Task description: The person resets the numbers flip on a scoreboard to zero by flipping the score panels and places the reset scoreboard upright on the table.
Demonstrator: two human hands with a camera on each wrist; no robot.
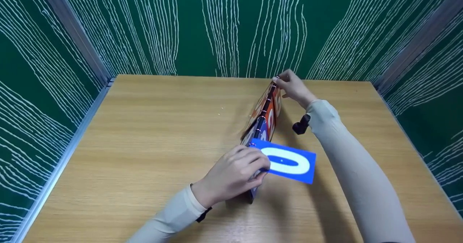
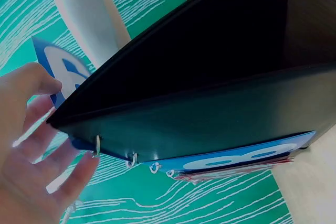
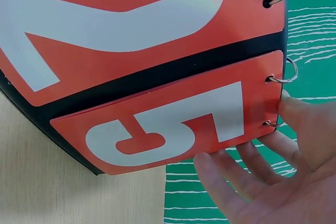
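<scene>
A tabletop flip scoreboard (image 1: pixel 268 103) stands like a tent on the table, its ringed ridge running away from me. My left hand (image 1: pixel 235 169) pinches a blue number card (image 1: pixel 289 160) near the ridge's close end; the card sticks out to the right showing a white 0. At the far end, my right hand (image 1: pixel 294 89) grips the scoreboard's top corner. The right wrist view shows its fingers around the end of a small red card (image 3: pixel 168 124) with a white 5, beside a larger red card (image 3: pixel 131 24). A blue 8 card (image 2: pixel 236 158) hangs on the other side in the left wrist view.
The scoreboard stands on a wood-grain table (image 1: pixel 162 127). Green walls (image 1: pixel 188 29) with white wavy lines enclose its back and sides, with metal posts (image 1: pixel 76 29) at the corners. A black wrist device (image 1: pixel 301 124) hangs under the right sleeve.
</scene>
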